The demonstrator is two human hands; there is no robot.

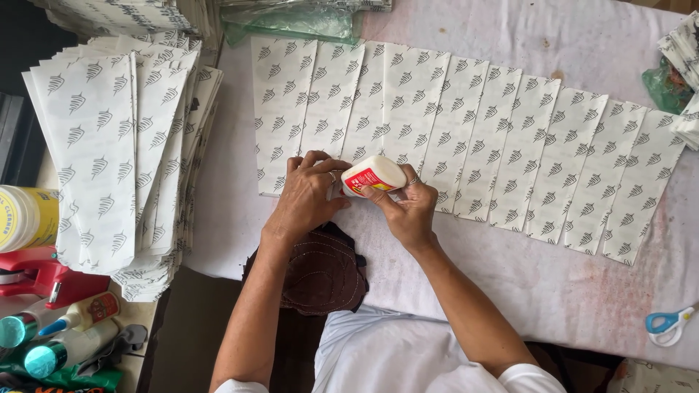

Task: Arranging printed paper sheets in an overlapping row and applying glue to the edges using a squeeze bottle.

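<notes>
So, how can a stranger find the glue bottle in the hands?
Look at the row of patterned paper sheets on the white table. At its lower left edge, the right hand holds a small white bottle lying sideways. Only it has a red label.

Sheet row (466, 138): lying overlapped across the cloth's (582, 291) middle
Stack (116, 160): sitting at its left edge
Scissors (668, 325): lying by its right edge

Glossy white plastic glue bottle (373, 175), matt printed paper sheets (466, 138), stained white cloth table cover (553, 291).
</notes>
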